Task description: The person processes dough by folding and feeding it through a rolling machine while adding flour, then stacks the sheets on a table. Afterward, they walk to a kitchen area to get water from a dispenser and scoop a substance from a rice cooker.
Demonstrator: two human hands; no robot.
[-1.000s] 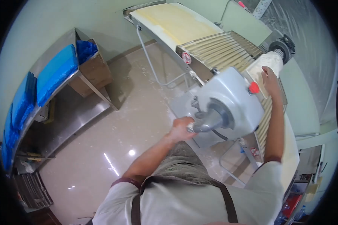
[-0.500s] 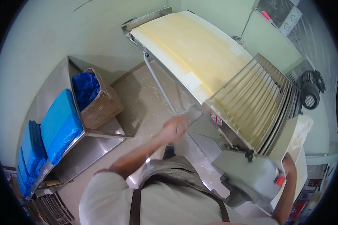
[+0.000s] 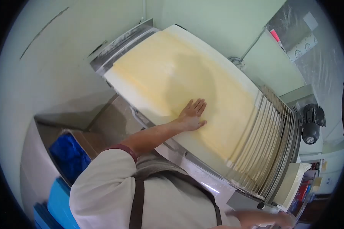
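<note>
A long sheet of yellowish dough (image 3: 153, 65) lies on the white conveyor belt (image 3: 135, 101) of a metal machine. On its surface, near the belt's front edge, rests my left hand (image 3: 193, 114), palm down with the fingers spread and nothing held. My right hand (image 3: 286, 220) is low at the right, by the machine's near side, and its fingers are blurred. The slatted metal guard (image 3: 256, 152) covers the right end of the dough. Beyond the guard, a pale board or tray (image 3: 290, 183) shows at the machine's right end.
A cardboard box (image 3: 88, 143) with blue plastic (image 3: 68, 154) stands at the lower left, beside blue wrapped packs (image 3: 61, 202). A dark motor (image 3: 311, 124) sits at the right. The metal tray (image 3: 122, 45) is at the belt's far end, near the wall.
My left hand has moved up and onto the dough. My right hand has come away from the pale piece at the right end and is lower. The view has shifted, and the guard appears lower and flatter.
</note>
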